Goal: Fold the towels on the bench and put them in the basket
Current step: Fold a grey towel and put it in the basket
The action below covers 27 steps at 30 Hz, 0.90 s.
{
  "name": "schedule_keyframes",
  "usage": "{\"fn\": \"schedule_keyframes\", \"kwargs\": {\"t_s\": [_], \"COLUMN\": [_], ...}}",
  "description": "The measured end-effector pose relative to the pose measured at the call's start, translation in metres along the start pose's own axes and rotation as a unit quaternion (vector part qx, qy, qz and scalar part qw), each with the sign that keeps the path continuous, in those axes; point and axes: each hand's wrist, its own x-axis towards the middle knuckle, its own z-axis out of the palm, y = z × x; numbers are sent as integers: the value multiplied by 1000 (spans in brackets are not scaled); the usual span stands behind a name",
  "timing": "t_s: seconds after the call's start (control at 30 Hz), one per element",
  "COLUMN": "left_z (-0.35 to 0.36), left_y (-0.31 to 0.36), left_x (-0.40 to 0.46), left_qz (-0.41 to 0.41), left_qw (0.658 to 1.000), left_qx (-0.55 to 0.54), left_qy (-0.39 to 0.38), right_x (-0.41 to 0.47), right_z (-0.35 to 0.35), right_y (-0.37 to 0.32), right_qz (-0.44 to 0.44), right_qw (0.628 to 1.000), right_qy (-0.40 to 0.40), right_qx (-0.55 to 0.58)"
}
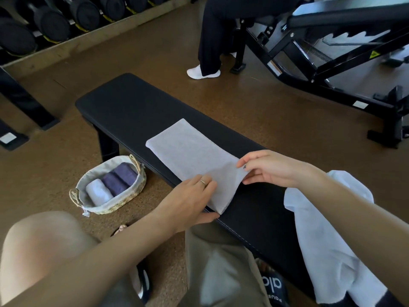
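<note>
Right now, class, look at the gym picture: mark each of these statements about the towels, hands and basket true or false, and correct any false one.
1. The basket sits on the bench. False: it stands on the floor beside it.
2. The basket holds three rolled towels. True.
3. The right hand pinches the towel being folded. True.
4. All rolled towels are white. False: one white, two purple.
5. Another white towel waits on the bench. True.
</note>
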Motion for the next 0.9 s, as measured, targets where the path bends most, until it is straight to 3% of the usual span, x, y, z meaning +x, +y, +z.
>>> {"fn": "schedule_keyframes", "kwargs": {"t_s": [0.2,0.33,0.57,0.9], "left_z": [1,0,-3,-12], "left_y": [22,33,38,7], "left_x": [1,6,7,-10], "left_qz": [-96,-151,-171,-185], "left_qw": [995,988,983,936], "left_qx": [23,-28,-54,-286], "left_qy": [0,9,33,92], "right_x": [-1,1,6,20], "right_z": [-7,-11,-11,-11], "right_y": [-14,-20,-29,-25], "right_qz": [21,26,8,-81], "right_qw": [999,999,998,970], "right_qy": [-35,-35,-40,-6], "right_qx": [18,24,-54,-228]}}
